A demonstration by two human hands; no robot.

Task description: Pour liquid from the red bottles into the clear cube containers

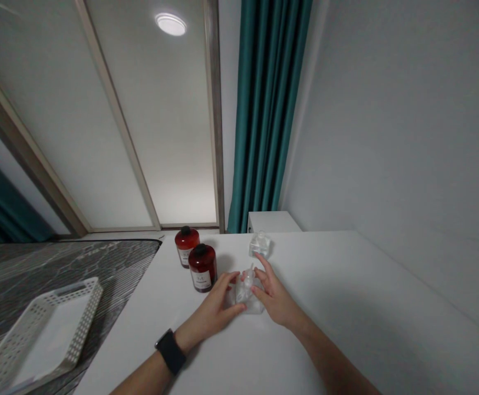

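A transparent bottle (254, 305) stands on the white table, with a clear pump top (249, 277) at its neck. My left hand (217, 308), with a dark watch on its wrist, curls round the bottle's left side. From the right, my right hand (278, 299) closes its thumb and fingers on the pump top, the index finger stretched forward. Just beyond my fingers is a second transparent bottle (259, 245). Left of the hands are two dark red bottles with black caps and white labels, a nearer one (202, 269) and a farther one (184, 253).
The white table (330, 329) reaches to the wall on the right. A white perforated basket (89, 318) sits lower down on the left, above a grey patterned carpet (136, 258). Behind the table are a small white cabinet (272, 221), a green curtain (264, 137) and frosted sliding doors (173, 137).
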